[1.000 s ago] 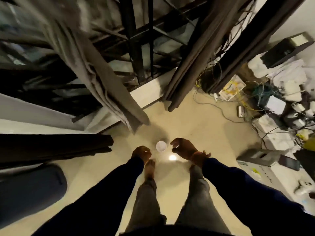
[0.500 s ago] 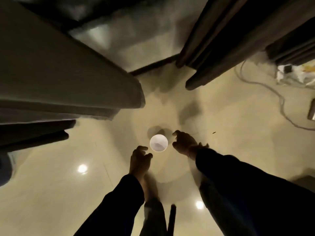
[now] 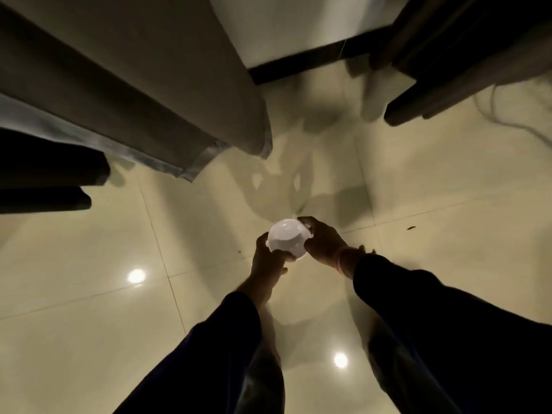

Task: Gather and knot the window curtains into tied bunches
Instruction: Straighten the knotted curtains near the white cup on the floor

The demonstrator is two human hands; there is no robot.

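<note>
A small white plastic bowl [image 3: 286, 239] is held low over the cream tiled floor. My left hand [image 3: 267, 264] grips its near left side and my right hand [image 3: 321, 242] grips its right rim. A grey-brown curtain panel [image 3: 143, 88] hangs at the upper left, its hem ending just above the floor. A darker curtain bunch [image 3: 466, 55] hangs at the upper right. Neither hand touches a curtain.
A dark skirting strip [image 3: 301, 65] runs under the white wall at the top centre. Dark folds of fabric [image 3: 44, 177] hang at the left edge. A cable [image 3: 507, 118] lies on the floor at the right. Ceiling lights reflect off the glossy tiles.
I have bent down closer to the floor. Both hands have closed around the white bowl, which sat untouched between them before.
</note>
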